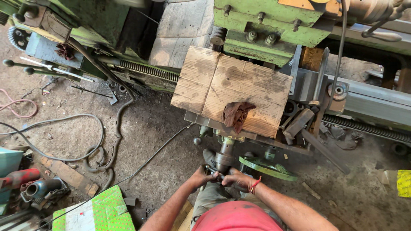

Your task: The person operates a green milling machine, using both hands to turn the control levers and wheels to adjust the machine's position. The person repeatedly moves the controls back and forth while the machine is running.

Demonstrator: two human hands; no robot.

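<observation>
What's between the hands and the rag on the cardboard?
In the head view, a grey metal shaft runs from the hands up toward the rag.

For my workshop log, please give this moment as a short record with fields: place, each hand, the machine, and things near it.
place: workshop with a dirt floor
left hand: fingers closed on a dark metal handle
right hand: grips the same handle, red thread on the wrist
machine: green lathe, grey crank shaft above the hands
on the machine: cardboard sheet with a brown rag
floor, left: grey cables, green dotted box
</observation>
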